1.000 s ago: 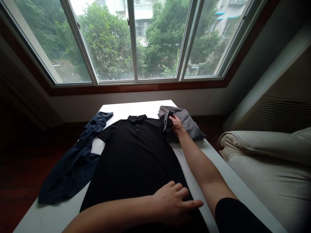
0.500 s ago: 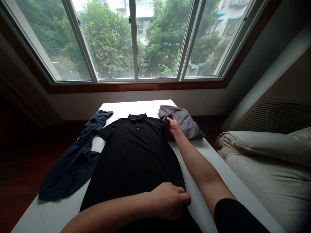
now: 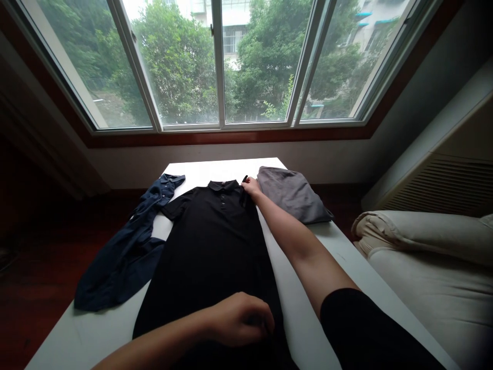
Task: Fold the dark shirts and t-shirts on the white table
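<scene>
A black polo shirt (image 3: 215, 246) lies front up on the white table (image 3: 304, 308), its collar toward the window. At the shirt's right shoulder side, my right hand (image 3: 251, 188) pinches the sleeve and holds it folded inward. My left hand (image 3: 242, 319) is closed on the shirt's right edge lower down, near the hem end, and that side is drawn inward too. The cloth between the left fingers is mostly dark and hard to make out. The left sleeve of the shirt still lies spread out.
A folded navy buttoned garment (image 3: 119, 262) lies along the table's left edge. To the right of my right hand sits a folded grey garment (image 3: 295, 195). A cream sofa (image 3: 431, 277) stands right of the table, and a window (image 3: 254, 67) is beyond it.
Both hands have moved left, bringing the right sleeve and right side of the polo shirt inward over its body. More white table shows on the right. The view has shifted slightly.
</scene>
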`<action>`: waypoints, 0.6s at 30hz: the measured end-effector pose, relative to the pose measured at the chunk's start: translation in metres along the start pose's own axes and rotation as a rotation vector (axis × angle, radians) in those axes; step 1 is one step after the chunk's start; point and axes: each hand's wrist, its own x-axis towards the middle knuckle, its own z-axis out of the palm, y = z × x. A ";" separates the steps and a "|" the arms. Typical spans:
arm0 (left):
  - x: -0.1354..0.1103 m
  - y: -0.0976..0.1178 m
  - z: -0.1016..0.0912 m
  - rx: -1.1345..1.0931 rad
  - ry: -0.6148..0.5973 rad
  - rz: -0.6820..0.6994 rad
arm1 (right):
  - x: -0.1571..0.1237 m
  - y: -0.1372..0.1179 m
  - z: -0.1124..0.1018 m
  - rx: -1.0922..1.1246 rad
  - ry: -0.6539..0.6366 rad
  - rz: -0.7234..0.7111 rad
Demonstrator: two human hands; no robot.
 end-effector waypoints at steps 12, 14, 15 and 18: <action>-0.035 -0.003 -0.026 0.065 -0.063 -0.103 | -0.018 -0.011 0.054 -0.325 -0.048 -0.131; -0.038 -0.005 -0.032 0.074 -0.094 -0.106 | -0.027 -0.008 0.059 -0.388 -0.176 -0.180; -0.039 -0.006 -0.034 0.076 -0.104 -0.103 | -0.032 -0.006 0.061 -0.406 -0.223 -0.201; -0.041 -0.007 -0.040 0.082 -0.033 -0.108 | -0.048 0.004 0.065 -0.475 -0.273 -0.298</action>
